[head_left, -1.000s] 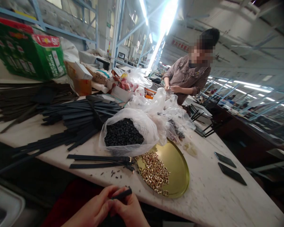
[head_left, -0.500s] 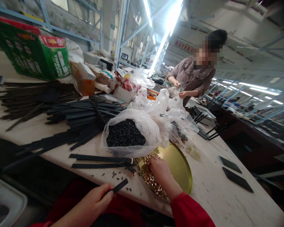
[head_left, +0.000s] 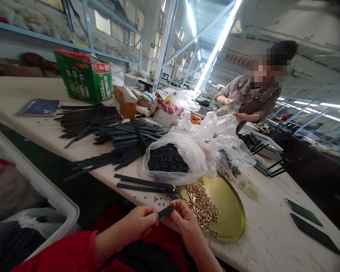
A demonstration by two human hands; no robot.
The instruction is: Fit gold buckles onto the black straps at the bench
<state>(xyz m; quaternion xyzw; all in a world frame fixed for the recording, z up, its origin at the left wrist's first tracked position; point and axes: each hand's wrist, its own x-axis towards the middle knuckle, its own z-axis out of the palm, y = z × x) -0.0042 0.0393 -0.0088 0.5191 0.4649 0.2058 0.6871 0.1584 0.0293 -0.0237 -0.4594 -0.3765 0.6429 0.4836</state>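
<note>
My left hand (head_left: 140, 223) is closed on a black strap (head_left: 164, 213), whose short end sticks out to the right. At that end my right hand (head_left: 184, 220) pinches a small gold buckle (head_left: 170, 203), mostly covered by the fingers. Whether the buckle is on the strap or only against it I cannot tell. Just beyond, a round gold tray (head_left: 232, 213) holds a heap of gold buckles (head_left: 201, 206) on its left side. Two black straps (head_left: 141, 187) lie left of the tray, with a buckle at the end of one.
A plastic bag (head_left: 197, 162) of small black pieces (head_left: 167, 158) stands behind the tray. Piles of dark straps (head_left: 124, 138) lie at left, by a green box (head_left: 85, 81). Two dark phone-like slabs (head_left: 314, 232) lie at right. A white bin (head_left: 70, 206) is at lower left. Across the table a person (head_left: 251, 94) handles a bag.
My right hand has left the buckle heap and come to the strap end with a buckle. My left hand has moved right with the strap. The view has swung left.
</note>
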